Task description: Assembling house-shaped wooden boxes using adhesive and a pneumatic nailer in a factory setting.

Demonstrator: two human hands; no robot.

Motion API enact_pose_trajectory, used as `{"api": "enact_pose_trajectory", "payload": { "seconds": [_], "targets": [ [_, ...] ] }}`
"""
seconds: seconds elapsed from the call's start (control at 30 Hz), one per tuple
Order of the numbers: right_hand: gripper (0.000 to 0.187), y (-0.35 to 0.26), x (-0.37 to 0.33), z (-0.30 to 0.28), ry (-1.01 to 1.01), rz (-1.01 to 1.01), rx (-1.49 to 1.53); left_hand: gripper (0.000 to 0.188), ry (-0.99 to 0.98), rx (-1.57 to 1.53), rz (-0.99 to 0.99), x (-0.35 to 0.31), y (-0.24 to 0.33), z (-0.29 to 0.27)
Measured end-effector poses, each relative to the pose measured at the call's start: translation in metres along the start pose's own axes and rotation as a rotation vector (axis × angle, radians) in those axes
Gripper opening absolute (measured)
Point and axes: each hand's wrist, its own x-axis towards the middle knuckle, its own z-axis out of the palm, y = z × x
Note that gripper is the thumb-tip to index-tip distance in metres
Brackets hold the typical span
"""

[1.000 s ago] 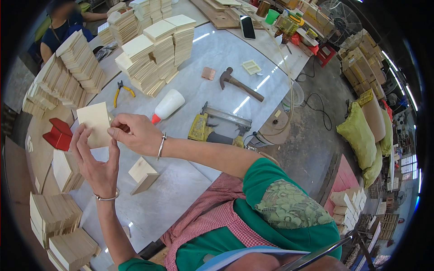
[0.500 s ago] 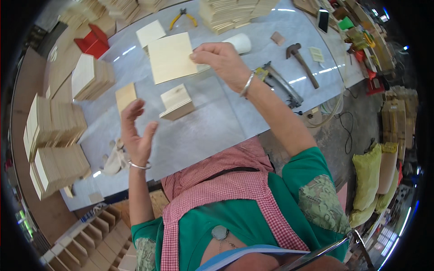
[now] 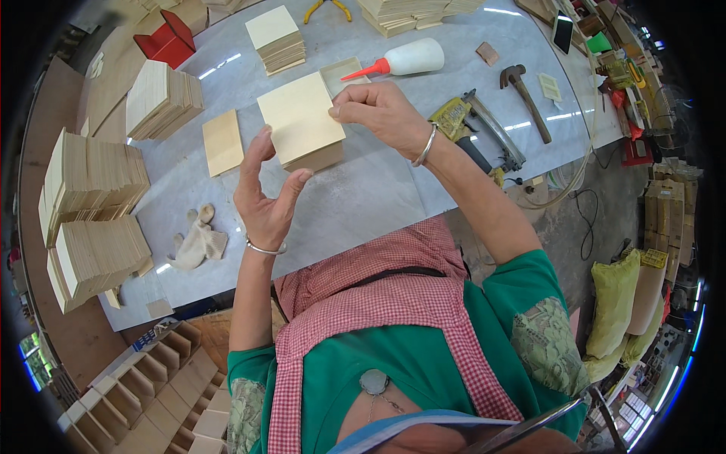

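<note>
A thin, pale square wooden panel (image 3: 300,113) is pinched at its right edge by my right hand (image 3: 384,119). The panel lies over a small wooden piece (image 3: 316,160), whose front side shows below it; most of that piece is hidden. My left hand (image 3: 265,193) is beside the panel's lower left corner, thumb and forefinger spread apart. Its forefinger tip is close to the panel's left edge; I cannot tell whether they touch. Left of the panel, a single wooden board (image 3: 222,142) lies flat. Behind my right hand, a white squeeze bottle (image 3: 414,57) with a red nozzle lies over a shallow pale tray (image 3: 330,73).
Stacked wooden panels (image 3: 274,34) stand at the back, with more stacks (image 3: 98,178) along the left. A yellow-and-black nail gun (image 3: 463,121) and a hammer (image 3: 526,98) lie right. A white glove (image 3: 200,240) is near the front left; a red holder (image 3: 168,41) sits behind.
My right hand has brought the panel down over the small wooden piece. My left hand has moved right and up toward the panel. The view has shifted slightly, showing the whole bottle.
</note>
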Motion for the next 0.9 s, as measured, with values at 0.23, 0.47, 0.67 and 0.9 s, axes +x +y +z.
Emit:
{"api": "enact_pose_trajectory", "payload": {
  "seconds": [0.23,0.47,0.67,0.9],
  "targets": [
    [0.016,0.009,0.001,0.004,-0.009,-0.011,0.037,0.038,-0.017,0.064,0.002,0.002,0.002,0.004],
    [0.017,0.013,0.0,0.006,0.021,0.025,-0.024,0.034,-0.016,0.115,0.006,0.0,-0.001,0.004],
    [0.022,0.018,-0.009,0.006,0.103,-0.126,-0.132,0.032,0.006,0.081,-0.01,0.002,-0.002,0.007],
    [0.013,0.025,-0.037,0.015,0.324,-0.486,-0.437,0.03,0.008,0.056,-0.009,0.002,-0.005,0.008]
  ]
}}
